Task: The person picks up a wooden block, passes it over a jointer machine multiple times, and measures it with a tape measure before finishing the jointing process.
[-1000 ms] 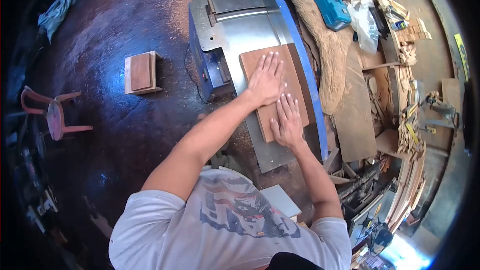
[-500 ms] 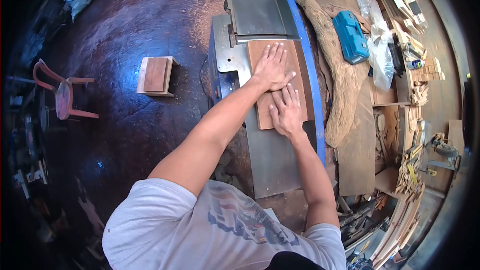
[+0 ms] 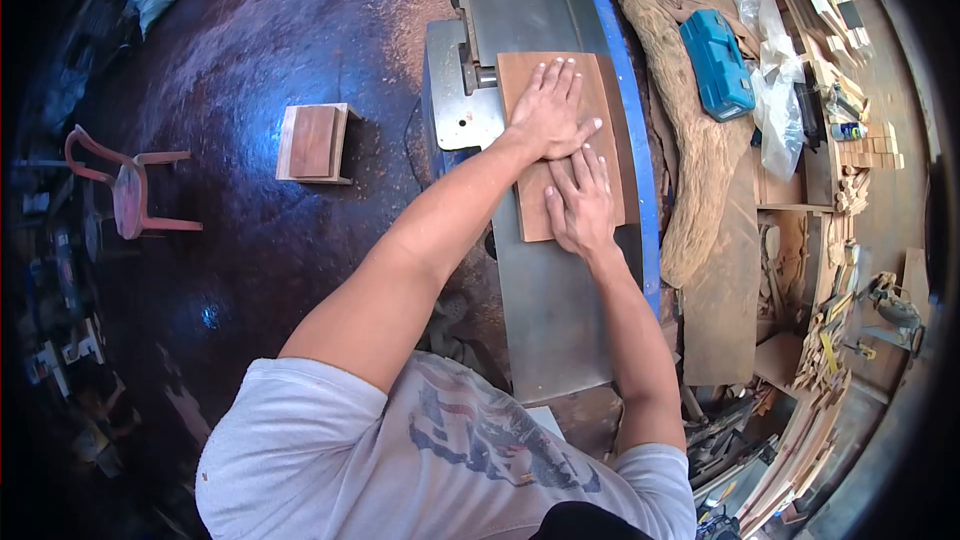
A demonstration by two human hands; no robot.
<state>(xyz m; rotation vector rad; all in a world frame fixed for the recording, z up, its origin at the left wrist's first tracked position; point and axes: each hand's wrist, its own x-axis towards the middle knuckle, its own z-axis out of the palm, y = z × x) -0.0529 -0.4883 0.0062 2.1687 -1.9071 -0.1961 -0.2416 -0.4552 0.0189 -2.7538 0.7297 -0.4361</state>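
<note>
A flat reddish-brown wooden board (image 3: 536,210) lies on the metal bed of a jointer (image 3: 555,340), near its blue fence (image 3: 638,140). My left hand (image 3: 552,118) rests flat on the board's forward half, fingers stretched ahead. Just behind it, my right hand (image 3: 583,202) presses on the rear half with its fingers spread. The two hands almost touch. Under the board, the cutter area is hidden. A bright metal plate (image 3: 465,100) sticks out from the jointer's left side.
Left of the machine, a small wooden stool (image 3: 342,140) carries a brown board (image 3: 314,142). A pink chair (image 3: 130,195) stands farther left. Right of the fence are a long rough log (image 3: 690,170), a blue case (image 3: 717,65), clear plastic (image 3: 780,110) and shelves with wood offcuts.
Both hands and the board have slid a little forward along the jointer bed, and the board's front end now reaches farther onto the far table. The view has shifted slightly.
</note>
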